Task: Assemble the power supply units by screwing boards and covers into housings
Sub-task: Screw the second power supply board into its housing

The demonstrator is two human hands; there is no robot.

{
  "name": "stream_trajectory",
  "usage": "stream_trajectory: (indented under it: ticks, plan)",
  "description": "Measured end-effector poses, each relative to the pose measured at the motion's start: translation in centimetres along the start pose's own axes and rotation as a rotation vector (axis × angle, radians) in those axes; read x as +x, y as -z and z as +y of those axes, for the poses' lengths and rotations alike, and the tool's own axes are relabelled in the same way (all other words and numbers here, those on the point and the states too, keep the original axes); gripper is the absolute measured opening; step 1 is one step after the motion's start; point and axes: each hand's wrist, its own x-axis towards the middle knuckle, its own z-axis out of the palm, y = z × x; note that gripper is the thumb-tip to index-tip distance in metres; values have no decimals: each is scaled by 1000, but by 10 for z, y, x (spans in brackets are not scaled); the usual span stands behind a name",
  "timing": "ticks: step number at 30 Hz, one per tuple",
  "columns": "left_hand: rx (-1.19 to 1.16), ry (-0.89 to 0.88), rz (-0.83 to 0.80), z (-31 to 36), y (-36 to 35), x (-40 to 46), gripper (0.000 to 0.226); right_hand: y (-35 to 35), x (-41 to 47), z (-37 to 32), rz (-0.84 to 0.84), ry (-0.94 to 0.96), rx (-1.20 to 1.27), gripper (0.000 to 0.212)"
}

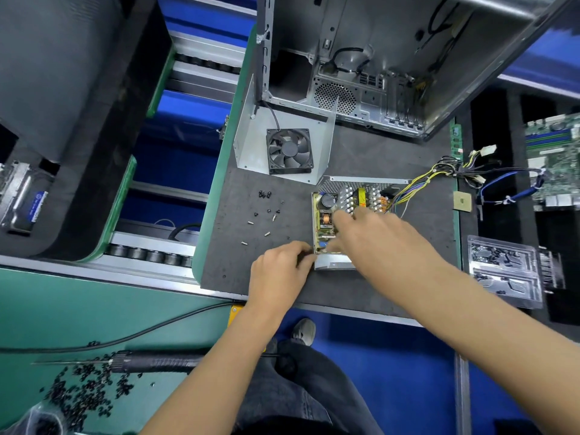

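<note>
The open power supply housing [332, 262] sits mid-mat with its circuit board [326, 215] inside, coils and capacitors showing. My left hand [279, 271] grips the housing's near left corner with curled fingers. My right hand [373, 233] reaches over the board, fingers pointing down onto its near left part; what the fingertips touch is hidden. The cover [251, 142] with a black fan [290, 151] lies behind. Loose screws [266, 211] are scattered to the left of the housing. An electric screwdriver [150, 362] lies on the green bench at lower left.
An open computer case [392, 67] stands at the back. The supply's wire bundle [439, 174] trails right toward a motherboard [555, 158]. A clear tray of parts [505, 271] sits right. A heap of black screws [84, 394] lies lower left, beside a roller conveyor [150, 255].
</note>
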Motion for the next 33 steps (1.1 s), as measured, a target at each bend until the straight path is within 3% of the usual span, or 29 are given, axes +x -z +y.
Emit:
stream_trajectory:
  ticks: [3,5,7,9,11,14,18,22,25,28,31,33]
  plan:
    - [3,42,-57,-4,5,-3,26,5,2,8,-41,58,167,35]
    - [15,33,-102,-3,7,-4,29,9,5,11,-32,96,94,36]
    - [13,33,-116,-2,8,-3,27,14,7,6,-5,104,-64,11]
    - [-59,48,-83,-1,11,-2,20,14,6,-1,17,61,-131,29]
    - [-146,93,-62,0,13,0,12,12,6,-1,-1,20,-37,28]
    - [-436,287,-51,-3,17,3,10,8,8,5,-8,68,76,26]
    - [-1007,620,-90,0,24,10,30,10,10,3,11,14,-129,9]
    - [-1315,674,-99,3,29,14,29,10,6,9,-43,-16,113,33]
    - [-1365,666,-112,0,30,14,21,7,6,7,0,98,-13,31]
    - [-1296,674,-100,1,31,15,9,18,7,-3,31,48,-210,7]
    - [-1156,682,-96,-1,31,15,22,14,5,4,33,-30,-53,33]
    - [-1105,687,-106,-2,31,14,27,8,5,11,7,38,14,34]
